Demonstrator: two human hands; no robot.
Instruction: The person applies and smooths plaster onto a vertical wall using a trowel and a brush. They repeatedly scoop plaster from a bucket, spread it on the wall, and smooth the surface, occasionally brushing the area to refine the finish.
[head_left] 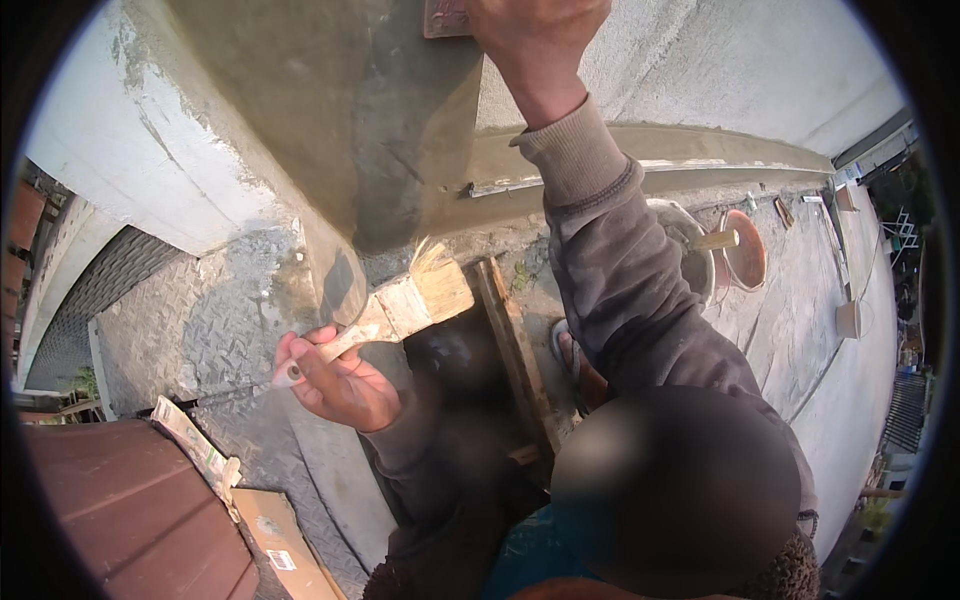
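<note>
A wide paintbrush [400,308] with a worn, white-stained wooden handle and pale bristles is in my left hand [345,385], which closes round the handle. Its bristles point up and to the right, below the grey-brown plastered wall [400,150]. My right hand [540,40] reaches high up to the wall, its back toward me and its fingers partly cut off by the top edge. It grips a flat reddish block [446,18], of which only one corner shows against the damp-looking plaster.
A wooden plank [518,360] slants beside a dark gap below me. Right of my right arm stand a pale bucket [690,250] with a wooden handle sticking out and a red bucket [745,252]. Brown metal sheeting [130,510] and cardboard [285,540] lie at lower left.
</note>
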